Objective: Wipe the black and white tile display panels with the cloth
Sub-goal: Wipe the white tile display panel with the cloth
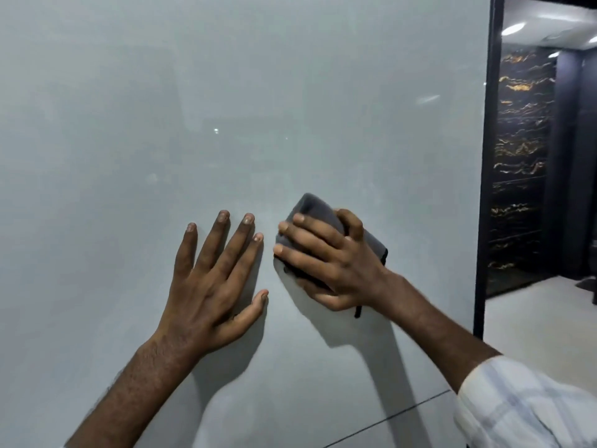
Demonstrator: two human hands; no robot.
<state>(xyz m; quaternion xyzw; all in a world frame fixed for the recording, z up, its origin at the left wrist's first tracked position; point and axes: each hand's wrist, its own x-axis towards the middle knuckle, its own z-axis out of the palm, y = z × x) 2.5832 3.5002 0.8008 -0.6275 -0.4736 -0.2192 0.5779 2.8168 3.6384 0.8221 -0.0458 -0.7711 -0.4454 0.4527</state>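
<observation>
Cloth (318, 206): a grey folded pad, pressed flat against the white panel (226, 92), low and right of its middle.
Handling: we judge it soft, light and easy to crush. It should slide readily on the glossy tile, so it needs steady pressure from the palm or it will bunch up or slip free.
Where to hold: across the broad back of the fold, with a finger or thumb hooked on each long edge to keep the layers together.
Right hand (332, 263): it grips the cloth. The fingers are spread over the cloth, one is curled on the upper edge, and the thumb is tucked along the lower edge. A dark loop or tag hangs out below the wrist.
Left hand (210, 286): fingers straight and splayed, laid flat on the panel just beside the cloth. It holds nothing, and we read it as a brace.
Panel: stiff, smooth and reflective, with a faint haze. A thin seam (403, 412) runs below.
Beyond: a black frame (487, 156) edges it, with a black gold-veined panel (517, 156) past that, not yet touched.
</observation>
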